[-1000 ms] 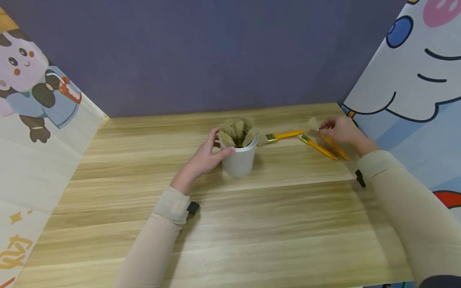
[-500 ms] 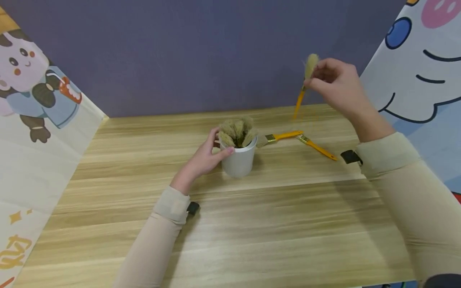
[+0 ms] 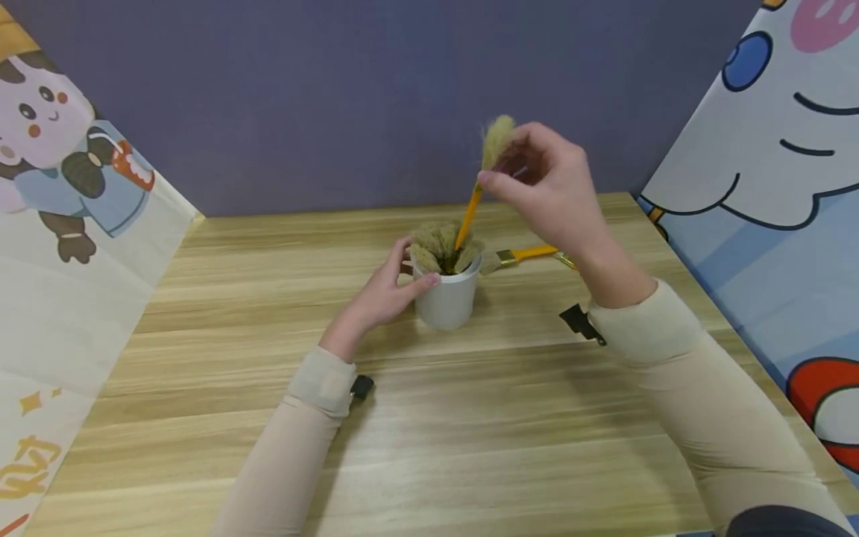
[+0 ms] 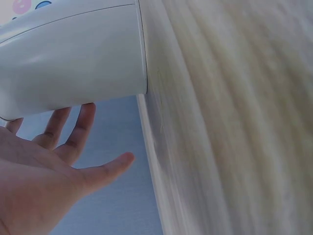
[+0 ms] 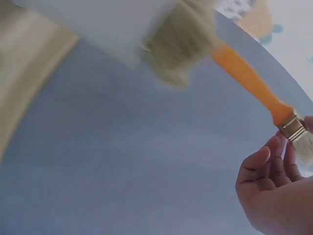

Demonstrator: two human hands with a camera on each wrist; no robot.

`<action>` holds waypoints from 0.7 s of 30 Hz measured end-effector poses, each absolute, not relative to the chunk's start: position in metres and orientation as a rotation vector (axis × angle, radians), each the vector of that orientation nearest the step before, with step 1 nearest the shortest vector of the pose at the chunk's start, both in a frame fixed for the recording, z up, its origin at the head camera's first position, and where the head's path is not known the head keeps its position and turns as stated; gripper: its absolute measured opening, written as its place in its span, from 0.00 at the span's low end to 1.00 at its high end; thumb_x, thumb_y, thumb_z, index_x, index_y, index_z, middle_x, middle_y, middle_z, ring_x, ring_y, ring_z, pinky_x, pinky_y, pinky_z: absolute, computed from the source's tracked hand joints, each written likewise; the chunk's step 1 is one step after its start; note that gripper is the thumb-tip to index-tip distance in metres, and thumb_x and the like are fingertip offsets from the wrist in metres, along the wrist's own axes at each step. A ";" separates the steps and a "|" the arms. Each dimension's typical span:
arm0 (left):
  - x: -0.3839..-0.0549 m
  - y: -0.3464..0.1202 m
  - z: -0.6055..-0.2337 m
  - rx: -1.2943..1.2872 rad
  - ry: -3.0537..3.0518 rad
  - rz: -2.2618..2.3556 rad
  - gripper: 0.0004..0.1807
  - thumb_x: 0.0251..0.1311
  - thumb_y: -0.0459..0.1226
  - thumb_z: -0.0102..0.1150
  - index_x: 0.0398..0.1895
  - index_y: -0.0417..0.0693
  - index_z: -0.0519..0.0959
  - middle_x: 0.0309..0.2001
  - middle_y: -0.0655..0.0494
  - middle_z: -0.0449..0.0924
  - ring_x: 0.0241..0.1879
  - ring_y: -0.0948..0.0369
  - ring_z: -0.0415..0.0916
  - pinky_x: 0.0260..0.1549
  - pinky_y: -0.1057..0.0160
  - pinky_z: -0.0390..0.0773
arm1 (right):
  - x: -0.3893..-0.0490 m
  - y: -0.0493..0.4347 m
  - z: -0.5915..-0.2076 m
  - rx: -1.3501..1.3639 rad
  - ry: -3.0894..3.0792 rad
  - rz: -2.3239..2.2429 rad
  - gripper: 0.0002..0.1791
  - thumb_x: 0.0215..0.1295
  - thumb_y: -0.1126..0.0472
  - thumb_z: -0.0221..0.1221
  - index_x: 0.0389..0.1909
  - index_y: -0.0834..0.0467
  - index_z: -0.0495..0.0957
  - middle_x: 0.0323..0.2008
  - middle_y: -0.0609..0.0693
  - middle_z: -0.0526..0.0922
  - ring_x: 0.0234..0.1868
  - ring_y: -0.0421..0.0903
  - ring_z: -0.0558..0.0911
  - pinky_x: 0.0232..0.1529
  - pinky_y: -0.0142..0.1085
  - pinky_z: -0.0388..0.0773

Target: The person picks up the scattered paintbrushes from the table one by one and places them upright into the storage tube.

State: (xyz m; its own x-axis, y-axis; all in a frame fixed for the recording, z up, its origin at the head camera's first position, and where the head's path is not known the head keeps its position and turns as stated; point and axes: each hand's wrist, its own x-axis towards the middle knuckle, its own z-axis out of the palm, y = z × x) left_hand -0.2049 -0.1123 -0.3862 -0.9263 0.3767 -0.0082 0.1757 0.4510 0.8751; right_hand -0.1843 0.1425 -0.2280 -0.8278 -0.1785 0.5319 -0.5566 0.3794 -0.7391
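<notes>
A white cup (image 3: 446,304) stands upright on the table, with several paintbrushes (image 3: 435,242) in it, bristles up. My left hand (image 3: 379,291) holds the cup at its left side, thumb on the near rim. The left wrist view has fingertips against the cup wall (image 4: 73,63). Above the cup, my right hand (image 3: 553,186) pinches another paintbrush (image 3: 470,215) near its metal band. Its bristles point up and its orange handle (image 5: 247,76) slants down, the end among the bristles in the cup.
To the cup's right lies a paintbrush with an orange handle (image 3: 535,252), its bristles close to the cup. A second lying paintbrush (image 3: 566,260) is mostly hidden behind my right wrist. A dark panel (image 3: 335,112) rises at the table's back, with printed panels on both sides.
My right hand has picked up a paintbrush from the table at right, raised it and carried it left over the cup. The left hand has stayed on the cup.
</notes>
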 end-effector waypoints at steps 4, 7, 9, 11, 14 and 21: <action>-0.206 -0.113 -0.386 0.500 2.486 1.484 0.49 0.73 0.57 0.62 0.87 0.60 0.45 0.77 0.41 0.64 0.73 0.44 0.69 0.70 0.35 0.73 | -0.192 0.135 -0.250 0.612 -2.459 1.296 0.14 0.71 0.57 0.67 0.52 0.57 0.80 0.40 0.51 0.86 0.38 0.44 0.82 0.38 0.30 0.78; -0.206 -0.114 -0.386 0.505 2.483 1.487 0.48 0.73 0.56 0.62 0.87 0.61 0.46 0.77 0.42 0.64 0.72 0.44 0.69 0.69 0.35 0.73 | -0.197 0.134 -0.262 0.614 -2.539 1.196 0.22 0.72 0.57 0.66 0.63 0.56 0.75 0.41 0.53 0.86 0.38 0.45 0.80 0.37 0.32 0.76; -0.206 -0.114 -0.386 0.503 2.486 1.487 0.48 0.73 0.56 0.62 0.87 0.61 0.46 0.76 0.41 0.64 0.72 0.44 0.69 0.69 0.35 0.74 | -0.201 0.133 -0.267 0.642 -2.561 1.125 0.28 0.72 0.57 0.66 0.70 0.54 0.70 0.40 0.53 0.85 0.36 0.47 0.79 0.35 0.35 0.76; -0.205 -0.114 -0.386 0.498 2.486 1.488 0.49 0.73 0.56 0.62 0.87 0.61 0.46 0.77 0.41 0.64 0.72 0.44 0.69 0.69 0.35 0.74 | -0.203 0.132 -0.272 0.681 -2.579 1.019 0.32 0.73 0.56 0.66 0.74 0.52 0.66 0.39 0.53 0.85 0.35 0.48 0.79 0.33 0.38 0.76; -0.205 -0.114 -0.386 0.507 2.483 1.495 0.49 0.73 0.57 0.62 0.87 0.62 0.46 0.77 0.42 0.64 0.72 0.44 0.69 0.68 0.35 0.75 | -0.205 0.130 -0.278 0.745 -2.603 0.826 0.32 0.73 0.54 0.66 0.74 0.51 0.68 0.40 0.54 0.85 0.37 0.50 0.81 0.34 0.42 0.77; -0.205 -0.114 -0.385 0.534 2.471 1.490 0.49 0.74 0.58 0.61 0.87 0.62 0.45 0.77 0.42 0.63 0.72 0.44 0.69 0.67 0.35 0.76 | -0.207 0.131 -0.290 0.933 -2.484 0.661 0.21 0.72 0.58 0.68 0.64 0.56 0.83 0.50 0.57 0.89 0.46 0.53 0.84 0.45 0.48 0.84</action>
